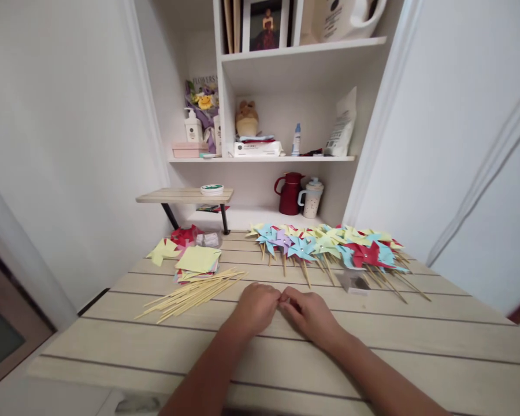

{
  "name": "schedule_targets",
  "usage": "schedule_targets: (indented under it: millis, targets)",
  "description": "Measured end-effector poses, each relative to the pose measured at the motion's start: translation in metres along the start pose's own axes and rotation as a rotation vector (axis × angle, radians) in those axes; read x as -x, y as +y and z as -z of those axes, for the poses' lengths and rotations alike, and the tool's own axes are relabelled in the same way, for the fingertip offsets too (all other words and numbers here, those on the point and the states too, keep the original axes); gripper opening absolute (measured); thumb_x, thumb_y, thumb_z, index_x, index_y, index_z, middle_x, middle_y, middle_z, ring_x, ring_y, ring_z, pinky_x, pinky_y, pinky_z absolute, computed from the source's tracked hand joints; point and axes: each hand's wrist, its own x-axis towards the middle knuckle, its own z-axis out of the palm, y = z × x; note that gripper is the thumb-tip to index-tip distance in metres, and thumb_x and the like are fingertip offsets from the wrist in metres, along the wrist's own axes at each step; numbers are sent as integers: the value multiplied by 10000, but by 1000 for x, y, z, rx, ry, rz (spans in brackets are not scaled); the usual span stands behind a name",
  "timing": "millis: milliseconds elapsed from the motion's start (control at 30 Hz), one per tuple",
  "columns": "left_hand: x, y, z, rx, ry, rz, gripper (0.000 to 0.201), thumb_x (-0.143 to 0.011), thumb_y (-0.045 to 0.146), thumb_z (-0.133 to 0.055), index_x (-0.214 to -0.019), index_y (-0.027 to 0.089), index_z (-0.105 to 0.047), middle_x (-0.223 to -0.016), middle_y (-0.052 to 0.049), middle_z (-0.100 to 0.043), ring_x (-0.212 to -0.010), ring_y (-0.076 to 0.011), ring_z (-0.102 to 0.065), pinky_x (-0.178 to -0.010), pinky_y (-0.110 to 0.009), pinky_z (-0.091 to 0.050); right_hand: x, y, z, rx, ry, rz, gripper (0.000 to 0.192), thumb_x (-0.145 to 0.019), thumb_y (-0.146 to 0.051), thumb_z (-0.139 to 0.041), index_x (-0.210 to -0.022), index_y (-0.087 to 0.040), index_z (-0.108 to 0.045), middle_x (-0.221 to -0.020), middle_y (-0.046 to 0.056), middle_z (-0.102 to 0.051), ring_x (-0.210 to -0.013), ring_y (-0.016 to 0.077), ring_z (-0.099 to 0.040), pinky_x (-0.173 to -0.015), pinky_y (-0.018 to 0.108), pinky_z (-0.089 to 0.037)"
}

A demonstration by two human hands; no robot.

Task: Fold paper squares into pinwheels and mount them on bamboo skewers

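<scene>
My left hand [258, 306] and my right hand [308, 312] meet over the middle of the table, fingertips touching. The left fingers are curled closed, and the right thumb and forefinger pinch together. Anything between them is too small or hidden to make out. Left of my hands lies a loose bundle of thin wooden sticks [195, 293]. Behind it is a stack of square paper sheets [198, 259], yellow on top. To the right, many paper pinwheels [302, 247] on sticks lie in a heap. A small clear box [356, 283] with dark contents sits at their front edge.
A folded yellow paper piece [163, 251] and red paper pieces [184, 235] lie at the back left, near a clear container [208, 238]. A small raised shelf [177, 196] holds a round white tin [212, 189]. Behind stand a red jug [290, 193] and a speckled cup [312, 199].
</scene>
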Motion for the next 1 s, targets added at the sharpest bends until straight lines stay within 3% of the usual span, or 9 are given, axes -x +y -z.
schedule_targets:
  millis: [100, 200, 333, 433, 567, 700, 833, 1000]
  targets:
    - [22, -15, 12, -94, -16, -104, 258, -940, 218, -452, -945, 218, -710, -893, -82, -728, -872, -221, -645, -841, -350, -419, -1, -4, -2, 23, -70, 19, 217, -901, -303, -479, -869, -234, -682, -736, -3, -718, -665, 164, -615, -626, 237, -365]
    - [43, -45, 36, -158, 140, -81, 304, -963, 219, -406, -1065, 217, -692, -922, -97, -719, -912, -226, -634, -873, -364, -417, -2, -4, 0, 26, -93, 12, 219, -902, -290, -476, -856, -240, -684, -758, -6, -721, -681, 158, -610, -643, 234, -361]
    - [55, -99, 81, -199, 455, 188, 338, -961, 215, -390, -1126, 216, -684, -1082, -107, -699, -1027, -241, -603, -949, -380, -415, -3, -4, 1, -2, -92, -7, 201, -897, -287, -486, -838, -241, -673, -748, -18, -712, -676, 150, -601, -631, 231, -349]
    - [55, -135, 107, -178, 564, 339, 346, -935, 195, -397, -1096, 218, -701, -1174, -92, -652, -1100, -226, -581, -991, -355, -422, -3, -4, 0, -19, -96, -15, 194, -894, -287, -490, -829, -242, -668, -741, -24, -707, -668, 148, -597, -625, 232, -345]
    - [54, -159, 116, -212, 489, 420, 343, -946, 288, -425, -1168, 259, -684, -1373, -71, -566, -1289, -255, -487, -1090, -416, -345, -4, -3, -1, -10, -105, -17, 177, -885, -278, -501, -834, -246, -667, -754, -25, -710, -682, 151, -602, -628, 236, -346]
    - [49, -164, 108, -224, 280, 425, 399, -920, 342, -505, -1306, 293, -596, -1514, -65, -455, -1413, -289, -351, -1153, -480, -229, -4, -2, -2, -12, -104, -25, 166, -882, -273, -504, -835, -248, -661, -747, -31, -707, -672, 149, -597, -621, 239, -341]
    - [46, -172, 104, -59, -19, 396, 489, -925, 459, -458, -1364, 260, -539, -1498, -66, -484, -1397, -246, -394, -1143, -386, -274, -4, -2, -2, -40, -104, -19, 168, -883, -276, -497, -827, -245, -652, -743, -28, -703, -666, 151, -593, -620, 238, -342]
    - [49, -182, 107, -2, -107, 376, 571, -914, 542, -418, -1362, 210, -539, -1484, -85, -498, -1371, -217, -433, -1127, -309, -291, -4, -2, -2, -41, -103, -21, 172, -884, -283, -491, -830, -243, -649, -739, -23, -698, -658, 153, -585, -623, 242, -344]
